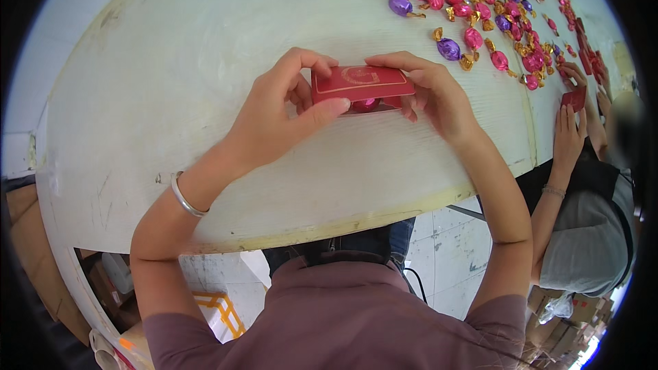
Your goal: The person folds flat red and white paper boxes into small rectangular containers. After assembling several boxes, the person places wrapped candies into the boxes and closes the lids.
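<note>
A small red gift box [363, 82] with gold printing on its lid is held between my two hands above the white table. Its near side gapes, and a pink foil-wrapped candy [365, 105] shows inside. My left hand [291, 99] grips the box's left end, the thumb along the near lower edge and the fingers bent over the top. My right hand [432, 92] closes round the right end, with the index finger along the far edge of the lid and other fingertips beside the right side. Any further contents are hidden under the lid.
Many purple and pink candies [473, 38] with gold twisted ends lie scattered over the far right of the white table [171, 82]. On the right a co-worker's hands [570, 123] hold another red box [574, 99]. The table's near edge curves before my body; cardboard boxes [572, 322] stand lower right.
</note>
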Motion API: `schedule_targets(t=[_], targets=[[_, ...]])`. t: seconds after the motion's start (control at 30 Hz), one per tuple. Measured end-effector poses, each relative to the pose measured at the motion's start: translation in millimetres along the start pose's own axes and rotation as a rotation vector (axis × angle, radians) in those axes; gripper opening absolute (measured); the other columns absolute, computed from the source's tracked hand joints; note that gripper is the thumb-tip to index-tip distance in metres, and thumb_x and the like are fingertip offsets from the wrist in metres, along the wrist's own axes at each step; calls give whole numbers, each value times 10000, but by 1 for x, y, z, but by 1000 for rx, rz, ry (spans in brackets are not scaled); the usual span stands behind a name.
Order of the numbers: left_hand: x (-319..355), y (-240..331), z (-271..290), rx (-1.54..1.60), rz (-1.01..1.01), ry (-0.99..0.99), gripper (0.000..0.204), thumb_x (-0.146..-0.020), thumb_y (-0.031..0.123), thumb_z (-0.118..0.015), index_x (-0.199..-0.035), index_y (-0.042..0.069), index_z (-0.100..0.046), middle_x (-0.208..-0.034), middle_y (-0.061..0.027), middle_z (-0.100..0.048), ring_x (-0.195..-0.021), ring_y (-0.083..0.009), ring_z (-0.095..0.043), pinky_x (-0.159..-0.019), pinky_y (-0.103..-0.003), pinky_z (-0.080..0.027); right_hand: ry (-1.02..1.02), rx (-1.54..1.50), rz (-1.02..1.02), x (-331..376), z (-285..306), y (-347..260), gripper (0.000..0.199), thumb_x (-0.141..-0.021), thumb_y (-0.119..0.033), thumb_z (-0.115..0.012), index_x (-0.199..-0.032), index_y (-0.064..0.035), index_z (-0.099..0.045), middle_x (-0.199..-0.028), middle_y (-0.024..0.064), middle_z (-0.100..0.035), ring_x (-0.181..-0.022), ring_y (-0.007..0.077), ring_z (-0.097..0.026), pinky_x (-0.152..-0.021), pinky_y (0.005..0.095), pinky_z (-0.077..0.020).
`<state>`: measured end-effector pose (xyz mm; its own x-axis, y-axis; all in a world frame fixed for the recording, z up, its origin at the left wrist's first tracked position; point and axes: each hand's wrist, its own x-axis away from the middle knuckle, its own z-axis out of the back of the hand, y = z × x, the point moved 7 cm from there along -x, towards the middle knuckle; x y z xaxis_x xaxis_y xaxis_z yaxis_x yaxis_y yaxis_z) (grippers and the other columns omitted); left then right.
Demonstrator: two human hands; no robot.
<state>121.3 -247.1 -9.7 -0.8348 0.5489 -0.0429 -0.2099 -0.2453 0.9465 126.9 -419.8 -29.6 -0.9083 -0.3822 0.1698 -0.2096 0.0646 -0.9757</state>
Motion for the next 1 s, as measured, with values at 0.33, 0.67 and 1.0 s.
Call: schedule_targets(t=[0.33,0.67,1.0], targets=[[-16,-3,3,-12,-41,-73,356,-843,118,-586,-1177,31,-503,-1091,-68,-515,-930,-159,-546,-740,-270,-495,-35,488,94,1,-7,-12,416,-869,-260,-569,-1211,-31,-504,-914,69,-578,-618,90,-488,-557,220,-428],[-5,10,-8,-358,-231,-24,358,-828,78,-567,-1184,112,-559,-1086,-86,-490,-932,-191,-524,-767,-277,-482,-3,1139,532,17,-28,-31,421,-815,-151,-587,-1204,-26,-484,-1196,155,-470,-953,300,-566,-754,341,-491],[5,12,-17,-830,-509,78,446,-741,132,-635,-1181,152,-561,-1194,-108,-481,-849,-240,-565,-720,-303,-491,-11,1398,684,24,-37,-28,428,-776,-114,-607,-1183,-29,-506,-1172,147,-489,-919,281,-567,-749,340,-493]])
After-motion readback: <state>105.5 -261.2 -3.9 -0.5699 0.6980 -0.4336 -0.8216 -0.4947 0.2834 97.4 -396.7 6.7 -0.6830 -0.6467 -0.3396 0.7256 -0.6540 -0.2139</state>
